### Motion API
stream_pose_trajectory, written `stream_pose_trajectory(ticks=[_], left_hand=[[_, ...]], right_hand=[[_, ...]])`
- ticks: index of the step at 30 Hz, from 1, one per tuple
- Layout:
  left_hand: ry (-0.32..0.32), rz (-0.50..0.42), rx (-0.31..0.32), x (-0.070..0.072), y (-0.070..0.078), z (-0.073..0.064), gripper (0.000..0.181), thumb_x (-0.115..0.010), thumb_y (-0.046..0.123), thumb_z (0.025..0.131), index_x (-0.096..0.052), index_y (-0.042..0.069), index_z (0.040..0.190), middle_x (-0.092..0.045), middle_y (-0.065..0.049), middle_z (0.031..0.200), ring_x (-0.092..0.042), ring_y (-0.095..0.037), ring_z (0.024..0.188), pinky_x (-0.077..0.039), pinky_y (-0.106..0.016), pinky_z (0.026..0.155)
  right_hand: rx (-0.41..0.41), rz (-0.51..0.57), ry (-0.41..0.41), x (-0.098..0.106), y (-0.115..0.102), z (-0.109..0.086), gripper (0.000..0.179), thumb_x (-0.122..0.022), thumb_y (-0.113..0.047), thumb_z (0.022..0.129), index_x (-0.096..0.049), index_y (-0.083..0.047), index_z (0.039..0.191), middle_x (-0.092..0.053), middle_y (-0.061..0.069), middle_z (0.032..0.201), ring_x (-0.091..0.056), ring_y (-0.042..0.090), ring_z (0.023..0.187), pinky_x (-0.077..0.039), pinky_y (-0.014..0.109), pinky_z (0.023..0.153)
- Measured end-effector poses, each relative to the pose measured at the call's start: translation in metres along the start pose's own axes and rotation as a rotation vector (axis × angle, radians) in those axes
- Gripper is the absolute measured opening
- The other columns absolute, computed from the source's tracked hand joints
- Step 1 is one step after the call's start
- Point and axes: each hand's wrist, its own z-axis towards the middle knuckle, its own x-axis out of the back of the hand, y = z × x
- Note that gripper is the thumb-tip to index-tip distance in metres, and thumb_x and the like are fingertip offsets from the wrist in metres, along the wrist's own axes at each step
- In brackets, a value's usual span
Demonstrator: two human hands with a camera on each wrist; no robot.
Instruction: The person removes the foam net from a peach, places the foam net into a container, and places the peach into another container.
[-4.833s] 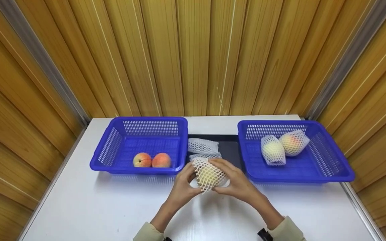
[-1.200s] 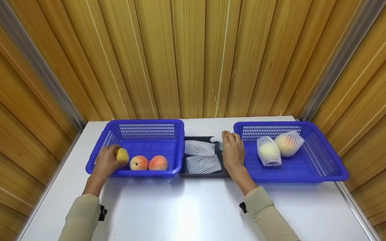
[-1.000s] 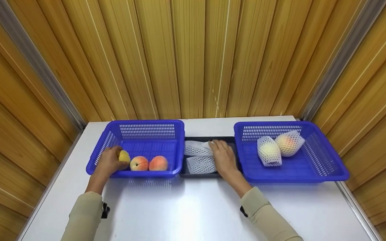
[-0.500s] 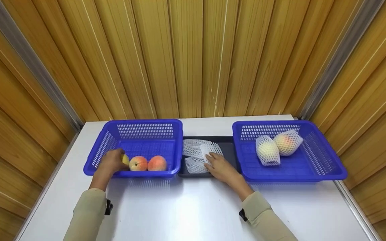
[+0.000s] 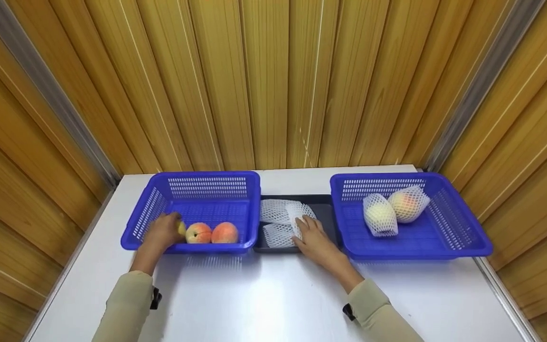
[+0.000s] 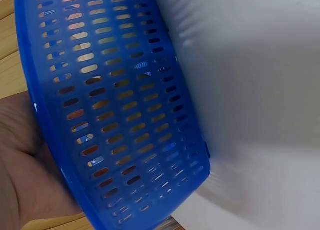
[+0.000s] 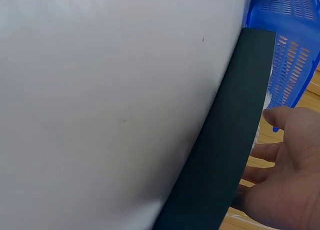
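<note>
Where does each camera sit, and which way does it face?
Head: on the head, facing forward and down at the left blue basket, dark tray and right blue basket; left hand, right hand and beige sleeves show.
Left wrist: worn there, facing the left blue basket's outer side; part of the left hand shows.
Right wrist: worn there, facing the dark tray's outer side; part of the right hand shows.
Head and right wrist share the dark tray.
</note>
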Motion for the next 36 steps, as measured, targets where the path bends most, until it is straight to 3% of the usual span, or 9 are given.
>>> stream_pose_trajectory(ticks=[5,11,16,20,24,36], left_hand=[[0.034,-0.034,-0.007,-0.002,0.000,-0.002,0.060,-0.081,0.013,0.078,-0.058,-0.006,0.130,-0.059,-0.031,0.119,-0.054,-0.049,0.112,-0.043,-0.064,0.098],[0.134,-0.087,-0.055,-0.002,0.000,-0.009,0.049,-0.078,0.003,0.075,-0.063,-0.009,0.120,-0.061,-0.030,0.113,-0.057,-0.047,0.104,-0.044,-0.061,0.094],[0.197,-0.101,-0.045,-0.001,0.007,-0.016,0.039,-0.071,0.001,0.083,-0.063,-0.009,0.120,-0.061,-0.031,0.118,-0.058,-0.048,0.107,-0.047,-0.059,0.092],[0.310,-0.130,-0.076,-0.007,0.026,-0.023,0.031,-0.063,0.000,0.088,-0.066,-0.006,0.118,-0.063,-0.028,0.124,-0.058,-0.050,0.114,-0.047,-0.061,0.097],[0.407,-0.195,-0.145,-0.015,0.050,-0.033,0.029,-0.065,-0.003,0.086,-0.069,-0.002,0.114,-0.066,-0.023,0.124,-0.059,-0.048,0.115,-0.048,-0.059,0.098],[0.493,-0.318,-0.421,-0.037,0.109,-0.051,0.031,-0.068,-0.009,0.082,-0.070,0.001,0.112,-0.067,-0.016,0.119,-0.060,-0.041,0.111,-0.049,-0.054,0.097]], right_hand=[[0.040,0.055,0.075,0.017,-0.007,-0.001,0.060,-0.064,-0.019,0.099,-0.043,0.007,0.148,-0.036,0.031,0.153,-0.032,0.052,0.141,-0.029,0.062,0.117],[0.106,0.122,0.158,0.046,-0.019,-0.007,0.060,-0.065,-0.013,0.097,-0.042,0.006,0.149,-0.036,0.031,0.152,-0.032,0.052,0.140,-0.029,0.064,0.115],[0.133,0.132,0.197,0.064,-0.018,-0.016,0.058,-0.065,-0.009,0.097,-0.043,0.004,0.150,-0.039,0.028,0.153,-0.033,0.049,0.141,-0.030,0.064,0.115],[0.093,0.112,0.221,0.079,-0.002,-0.024,0.057,-0.064,-0.011,0.098,-0.044,0.003,0.150,-0.040,0.025,0.153,-0.033,0.048,0.142,-0.030,0.063,0.116],[0.030,0.079,0.237,0.092,0.019,-0.029,0.056,-0.064,-0.011,0.098,-0.045,0.003,0.149,-0.041,0.026,0.152,-0.033,0.049,0.141,-0.028,0.064,0.116],[-0.092,-0.007,0.341,0.121,0.062,-0.047,0.052,-0.065,-0.003,0.093,-0.050,0.009,0.141,-0.046,0.034,0.141,-0.038,0.057,0.131,-0.027,0.064,0.112]])
